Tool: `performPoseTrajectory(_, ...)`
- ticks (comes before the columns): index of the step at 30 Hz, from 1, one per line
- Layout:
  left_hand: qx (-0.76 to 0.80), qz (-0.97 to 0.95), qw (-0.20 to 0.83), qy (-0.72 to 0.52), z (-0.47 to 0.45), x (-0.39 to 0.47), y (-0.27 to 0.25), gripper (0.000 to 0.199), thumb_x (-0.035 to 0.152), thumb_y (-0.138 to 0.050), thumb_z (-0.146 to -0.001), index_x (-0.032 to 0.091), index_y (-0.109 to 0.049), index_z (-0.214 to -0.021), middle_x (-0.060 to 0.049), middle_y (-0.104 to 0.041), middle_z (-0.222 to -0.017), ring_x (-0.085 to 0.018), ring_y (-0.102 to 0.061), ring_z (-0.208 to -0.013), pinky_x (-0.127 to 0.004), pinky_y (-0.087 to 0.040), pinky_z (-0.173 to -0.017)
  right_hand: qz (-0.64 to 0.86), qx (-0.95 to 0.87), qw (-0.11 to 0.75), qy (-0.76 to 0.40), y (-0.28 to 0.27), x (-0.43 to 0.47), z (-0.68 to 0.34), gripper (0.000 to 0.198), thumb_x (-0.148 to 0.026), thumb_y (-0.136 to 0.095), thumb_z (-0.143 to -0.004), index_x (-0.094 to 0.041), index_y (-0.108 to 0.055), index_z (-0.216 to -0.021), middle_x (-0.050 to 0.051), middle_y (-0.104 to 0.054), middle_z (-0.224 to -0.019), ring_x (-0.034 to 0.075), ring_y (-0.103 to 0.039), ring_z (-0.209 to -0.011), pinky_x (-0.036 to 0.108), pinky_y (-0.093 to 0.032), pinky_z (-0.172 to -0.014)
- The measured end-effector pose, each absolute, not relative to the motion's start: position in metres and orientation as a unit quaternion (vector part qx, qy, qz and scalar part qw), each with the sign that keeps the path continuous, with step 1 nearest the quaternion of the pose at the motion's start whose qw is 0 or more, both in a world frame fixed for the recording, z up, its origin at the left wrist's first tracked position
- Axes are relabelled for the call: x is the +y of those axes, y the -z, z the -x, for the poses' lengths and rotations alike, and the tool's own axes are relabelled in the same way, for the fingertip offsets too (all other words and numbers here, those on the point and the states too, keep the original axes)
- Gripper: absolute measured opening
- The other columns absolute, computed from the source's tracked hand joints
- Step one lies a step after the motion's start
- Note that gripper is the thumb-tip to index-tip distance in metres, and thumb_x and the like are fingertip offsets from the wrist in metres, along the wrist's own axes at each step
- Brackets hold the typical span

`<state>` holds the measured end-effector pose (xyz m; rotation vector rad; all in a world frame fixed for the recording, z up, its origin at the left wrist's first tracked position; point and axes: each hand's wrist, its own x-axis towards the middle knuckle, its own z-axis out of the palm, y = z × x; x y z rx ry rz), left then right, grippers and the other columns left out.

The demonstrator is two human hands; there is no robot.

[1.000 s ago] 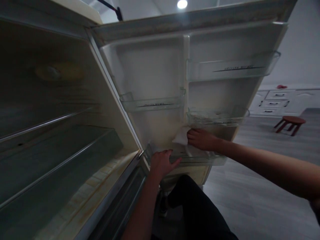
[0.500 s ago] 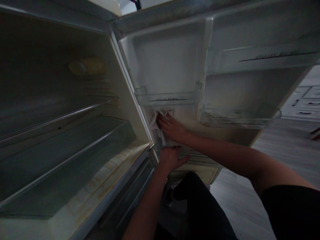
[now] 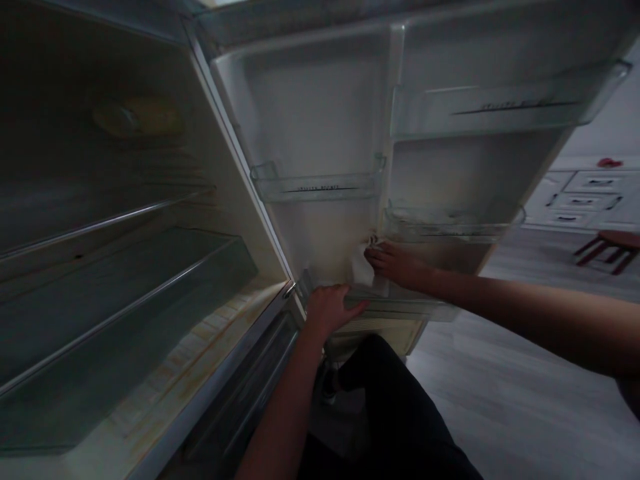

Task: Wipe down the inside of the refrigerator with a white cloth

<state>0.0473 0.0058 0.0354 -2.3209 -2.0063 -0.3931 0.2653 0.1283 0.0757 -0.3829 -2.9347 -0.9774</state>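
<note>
My right hand (image 3: 397,265) presses a crumpled white cloth (image 3: 364,268) against the inner panel of the open fridge door (image 3: 320,93), above the lowest door shelf (image 3: 400,307). Part of the cloth hangs below the fingers. Lower and to the left, my left hand (image 3: 327,310) is at the left part of that lowest shelf, thumb stretched away from the fingers. It holds nothing that I can see, and its fingertips are partly hidden.
To the left, the fridge interior has glass shelves (image 3: 200,267) and a stained bottom ledge (image 3: 195,347). Clear door shelves (image 3: 320,188) are above my hands. My leg (image 3: 395,393) is below. A red-brown stool (image 3: 617,241) and white drawers (image 3: 583,200) are at the right.
My right hand has slid the cloth to the right and slightly down across the door panel. My left hand stays by the lowest shelf. The view has shifted a little to the right.
</note>
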Motion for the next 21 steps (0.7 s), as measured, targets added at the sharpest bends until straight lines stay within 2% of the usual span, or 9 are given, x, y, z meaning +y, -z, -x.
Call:
performPoseTrajectory(4, -0.654, 0.746, 0.027, 0.125, -0.049, 0.006, -0.036, 0.067, 0.079, -0.044, -0.09, 0.022, -0.073, -0.109, -0.01, -0.077, -0.105, -0.029, -0.072, -0.099, -0.039, -0.05, -0.09, 0.075, -0.95, -0.02, 0.302, -0.063, 0.132, -0.223, 0.038, -0.017, -0.044, -0.103, -0.009, -0.065, -0.134, 0.014, -0.05, -0.155, 0.022, -0.039, -0.15, 0.04, -0.037, -0.121)
performPoseTrajectory(7, -0.664, 0.737, 0.032, 0.119, -0.049, 0.006, -0.036, 0.067, 0.079, -0.045, -0.089, 0.022, -0.075, -0.106, -0.012, -0.077, -0.099, -0.031, -0.072, -0.098, -0.04, -0.051, -0.089, 0.031, -0.959, -0.042, 0.277, -0.06, 0.134, -0.175, 0.045, -0.025, -0.046, -0.104, -0.004, -0.058, -0.141, 0.017, -0.042, -0.159, 0.024, -0.034, -0.153, 0.039, -0.03, -0.126)
performPoseTrajectory(12, -0.682, 0.725, 0.027, 0.093, -0.05, 0.005, -0.039, 0.076, 0.084, -0.04, -0.087, 0.019, -0.077, -0.096, -0.014, -0.077, -0.091, -0.033, -0.073, -0.092, -0.041, -0.052, -0.084, -0.067, -0.962, -0.075, 0.256, -0.06, 0.138, -0.13, 0.047, -0.027, -0.053, -0.101, -0.005, -0.056, -0.143, 0.014, -0.053, -0.151, 0.026, -0.031, -0.153, 0.042, -0.018, -0.129)
performPoseTrajectory(17, -0.666, 0.74, 0.031, 0.089, -0.047, 0.003, -0.041, 0.072, 0.082, -0.042, -0.088, 0.019, -0.075, -0.1, -0.013, -0.077, -0.094, -0.03, -0.072, -0.094, -0.039, -0.051, -0.086, -0.087, -0.962, -0.034, 0.256, -0.047, 0.148, -0.182, 0.036, -0.02, -0.051, -0.1, -0.01, -0.067, -0.131, 0.014, -0.06, -0.145, 0.022, -0.043, -0.147, 0.038, -0.03, -0.125)
performPoseTrajectory(21, -0.661, 0.743, 0.043, 0.092, -0.045, 0.005, -0.037, 0.075, 0.085, -0.038, -0.088, 0.02, -0.074, -0.099, -0.012, -0.077, -0.093, -0.03, -0.073, -0.091, -0.039, -0.05, -0.083, -0.025, -0.963, -0.014, 0.268, -0.038, 0.15, -0.274, 0.047, -0.006, -0.045, -0.097, -0.011, -0.06, -0.141, 0.012, -0.058, -0.148, 0.016, -0.049, -0.142, 0.032, -0.039, -0.118)
